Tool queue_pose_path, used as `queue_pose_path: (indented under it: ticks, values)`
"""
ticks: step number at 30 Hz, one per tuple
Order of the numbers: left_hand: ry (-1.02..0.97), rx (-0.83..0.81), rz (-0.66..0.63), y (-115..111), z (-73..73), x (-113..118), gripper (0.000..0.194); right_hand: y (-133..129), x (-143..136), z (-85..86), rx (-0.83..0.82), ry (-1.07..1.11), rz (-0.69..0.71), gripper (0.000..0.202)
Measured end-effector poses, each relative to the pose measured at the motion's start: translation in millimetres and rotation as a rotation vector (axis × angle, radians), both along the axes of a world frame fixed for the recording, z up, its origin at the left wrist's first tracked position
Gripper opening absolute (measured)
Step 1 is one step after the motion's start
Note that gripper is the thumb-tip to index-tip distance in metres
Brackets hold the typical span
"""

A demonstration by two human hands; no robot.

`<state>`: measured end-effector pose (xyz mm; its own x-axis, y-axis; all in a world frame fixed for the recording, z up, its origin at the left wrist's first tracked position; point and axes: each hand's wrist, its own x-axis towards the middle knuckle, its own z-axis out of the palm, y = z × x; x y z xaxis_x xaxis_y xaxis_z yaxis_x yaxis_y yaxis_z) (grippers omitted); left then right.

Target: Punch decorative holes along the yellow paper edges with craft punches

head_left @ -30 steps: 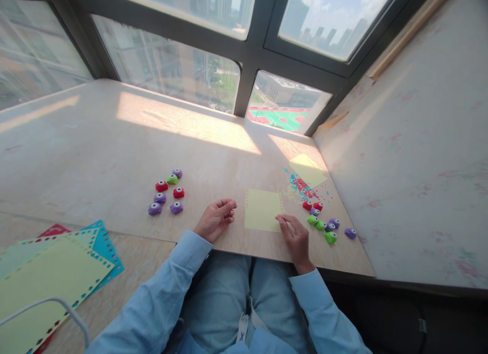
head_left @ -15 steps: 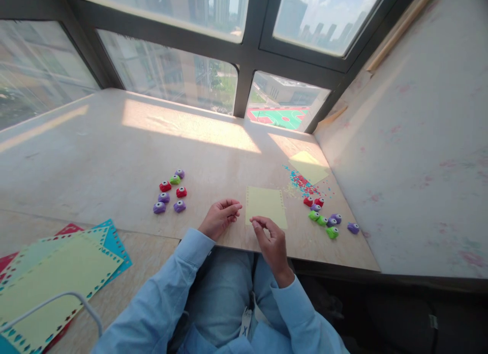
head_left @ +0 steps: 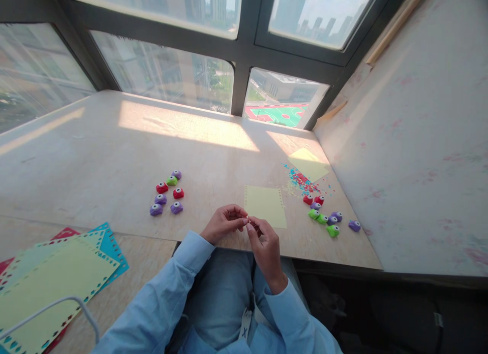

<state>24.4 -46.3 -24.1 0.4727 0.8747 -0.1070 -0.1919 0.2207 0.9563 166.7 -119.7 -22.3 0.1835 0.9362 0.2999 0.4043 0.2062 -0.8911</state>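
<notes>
My left hand (head_left: pixel 227 223) and my right hand (head_left: pixel 264 242) meet at the fingertips above the table's front edge. Both are closed in a pinch; whatever lies between the fingertips is too small to make out. Just behind them lies a pale yellow sheet (head_left: pixel 266 204) with small holes punched along its left and right edges. Off to the left stand several craft punches, among them a red craft punch (head_left: pixel 178 193) and a purple craft punch (head_left: pixel 156 209). More craft punches are on the right, including a green craft punch (head_left: pixel 333 231).
Punched-out paper bits (head_left: pixel 301 182) in red, blue and yellow are scattered at the right, beside another yellow sheet (head_left: pixel 308 163). A stack of coloured sheets (head_left: pixel 57 283) with punched borders lies at the lower left, crossed by a white cable (head_left: pixel 49 306). A wall (head_left: pixel 427 166) bounds the right side.
My two hands have come together, from a small gap to fingertips touching. The punches and sheets stay where they were; the view has shifted slightly.
</notes>
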Motion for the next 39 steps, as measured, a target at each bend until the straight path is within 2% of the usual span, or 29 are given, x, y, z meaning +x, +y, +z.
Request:
queue_pose_path:
  ticks: [11,39]
  values:
    - [0.051,-0.036,-0.054,0,3.8,-3,0.042,0,9,1.5,0.064,-0.076,0.056,0.021]
    - [0.056,0.015,-0.049,1,0.2,-1,0.037,-1,14,1.7,0.157,-0.133,-0.013,0.016]
